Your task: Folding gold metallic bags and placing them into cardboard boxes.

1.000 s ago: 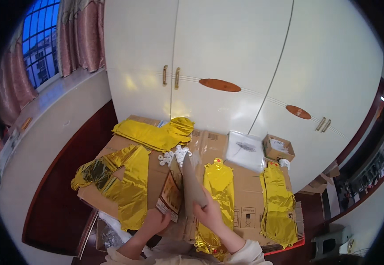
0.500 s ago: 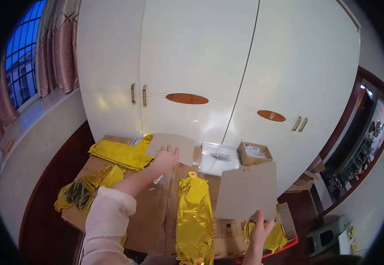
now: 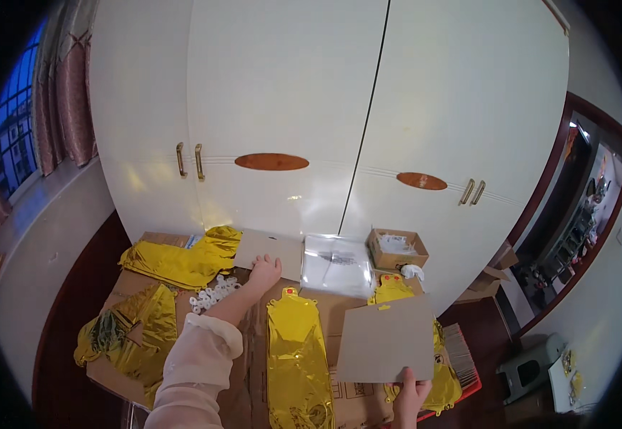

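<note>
My left hand rests with its fingers apart on a grey cardboard sheet by the cabinet. Thumb on top, my right hand grips the near edge of another grey cardboard sheet, which has a small slot near its far edge. Between my arms lies a long, flat yellow foil balloon with a red mark on its tab. Another yellow foil piece sticks out behind the held sheet, and more yellow foil shows beside it. Small white rings lie in a heap by my left forearm.
Yellow foil sheets and crumpled foil cover the left of the cardboard surface. Clear plastic bags and a small carton stand against the white cabinet. At right are a red crate and a grey stool.
The view has swung a little to the right. The sheet in my right hand has come nearer, baring foil behind it. My left hand has shifted slightly right, and the white rings show more.
</note>
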`<action>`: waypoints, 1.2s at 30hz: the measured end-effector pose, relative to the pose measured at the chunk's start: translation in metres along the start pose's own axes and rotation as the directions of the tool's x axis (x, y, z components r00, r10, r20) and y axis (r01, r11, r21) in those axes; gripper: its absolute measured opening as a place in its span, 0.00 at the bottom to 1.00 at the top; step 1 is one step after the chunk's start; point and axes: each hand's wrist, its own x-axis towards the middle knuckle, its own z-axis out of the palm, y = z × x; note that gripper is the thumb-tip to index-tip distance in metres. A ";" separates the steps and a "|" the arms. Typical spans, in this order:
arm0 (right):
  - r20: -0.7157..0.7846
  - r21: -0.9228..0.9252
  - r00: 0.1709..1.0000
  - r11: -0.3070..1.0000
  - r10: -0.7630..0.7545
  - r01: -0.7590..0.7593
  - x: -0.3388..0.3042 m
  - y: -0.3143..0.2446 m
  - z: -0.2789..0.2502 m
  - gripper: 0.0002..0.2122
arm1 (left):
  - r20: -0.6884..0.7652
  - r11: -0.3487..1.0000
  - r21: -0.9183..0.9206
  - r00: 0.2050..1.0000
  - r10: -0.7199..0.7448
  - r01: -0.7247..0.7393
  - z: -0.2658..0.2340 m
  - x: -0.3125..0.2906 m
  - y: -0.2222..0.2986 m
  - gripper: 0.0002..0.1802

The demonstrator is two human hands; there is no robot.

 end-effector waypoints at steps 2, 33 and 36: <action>0.032 0.000 0.999 0.999 0.041 -0.041 -0.001 0.001 0.004 0.04 | -0.058 0.999 0.015 0.998 0.029 -0.028 -0.002 -0.005 0.001 0.24; 0.254 0.307 0.900 0.853 0.355 -0.423 -0.013 0.017 0.042 0.09 | 0.500 -0.302 -0.803 0.856 0.127 0.514 -0.153 -0.082 -0.002 0.18; 0.312 0.272 0.853 0.821 0.418 -0.502 -0.024 0.020 0.057 0.09 | 0.387 -0.558 -0.606 0.823 0.416 0.567 -0.150 -0.148 -0.004 0.20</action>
